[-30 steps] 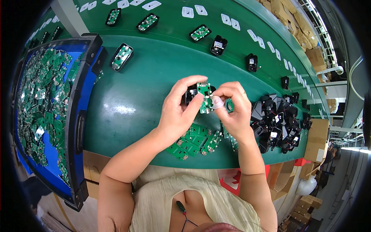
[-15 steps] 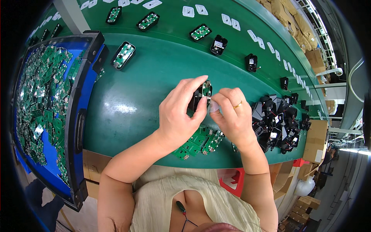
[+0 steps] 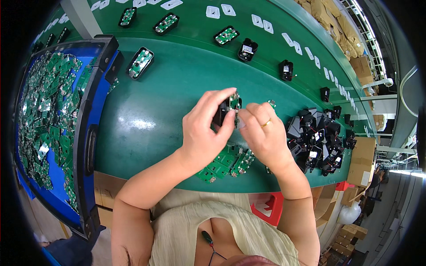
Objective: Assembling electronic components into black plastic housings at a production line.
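Head view: a black housing [image 3: 218, 116] with a green circuit board [image 3: 234, 101] is held above the bench [image 3: 133, 97].
The housing is clasped between thumb and fingers of the left hand [image 3: 202, 124]; the right hand [image 3: 266, 135] is curled at the board's right edge, its grip hidden. Loose boards [image 3: 222, 166] are spread nearer the body.
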Available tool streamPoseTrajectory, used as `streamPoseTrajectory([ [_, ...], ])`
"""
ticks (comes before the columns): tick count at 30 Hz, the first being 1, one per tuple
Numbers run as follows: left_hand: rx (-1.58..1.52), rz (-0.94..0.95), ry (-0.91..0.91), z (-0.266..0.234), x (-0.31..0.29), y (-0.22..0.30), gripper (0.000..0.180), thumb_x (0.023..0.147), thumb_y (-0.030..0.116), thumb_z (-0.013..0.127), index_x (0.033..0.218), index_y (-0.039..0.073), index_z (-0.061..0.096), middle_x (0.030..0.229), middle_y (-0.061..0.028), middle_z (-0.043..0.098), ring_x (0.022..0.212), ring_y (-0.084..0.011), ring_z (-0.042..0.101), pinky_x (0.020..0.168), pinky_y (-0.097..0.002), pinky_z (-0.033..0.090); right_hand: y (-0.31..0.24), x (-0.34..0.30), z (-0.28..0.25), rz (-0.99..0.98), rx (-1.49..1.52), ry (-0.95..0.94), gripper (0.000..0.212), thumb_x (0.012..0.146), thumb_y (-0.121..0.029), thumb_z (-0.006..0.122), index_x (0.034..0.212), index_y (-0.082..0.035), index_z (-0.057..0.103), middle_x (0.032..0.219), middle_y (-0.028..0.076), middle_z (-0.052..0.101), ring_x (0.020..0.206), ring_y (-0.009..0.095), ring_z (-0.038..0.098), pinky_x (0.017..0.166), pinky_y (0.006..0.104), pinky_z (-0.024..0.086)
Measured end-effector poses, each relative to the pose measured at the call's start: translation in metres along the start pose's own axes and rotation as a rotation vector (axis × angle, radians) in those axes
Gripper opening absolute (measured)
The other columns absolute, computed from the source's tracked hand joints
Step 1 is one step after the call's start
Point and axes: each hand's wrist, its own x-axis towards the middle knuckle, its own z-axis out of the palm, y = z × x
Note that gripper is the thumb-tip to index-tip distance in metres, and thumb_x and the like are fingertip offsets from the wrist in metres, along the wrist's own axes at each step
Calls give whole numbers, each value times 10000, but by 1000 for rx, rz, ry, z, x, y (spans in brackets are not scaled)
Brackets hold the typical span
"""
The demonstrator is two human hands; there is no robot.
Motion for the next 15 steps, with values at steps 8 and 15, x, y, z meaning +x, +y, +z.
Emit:
streamPoseTrajectory([
  [8,-352,-175,16,4,-6,0,316,809,11,570,1121,28,528,997,-101,549,832,-162,571,707,-261,470,-3,-25,8,826,1219,50,472,902,-316,511,1247,-58,318,838,35,505,580,69,477,458,194,360],
  [15,-310,-103,-76,4,-9,-2,314,859,19,522,1170,1,485,1077,-73,499,960,-122,505,833,-249,417,-13,-15,23,939,1344,79,274,928,-222,480,1118,-51,381,793,22,531,591,50,464,475,192,355],
])
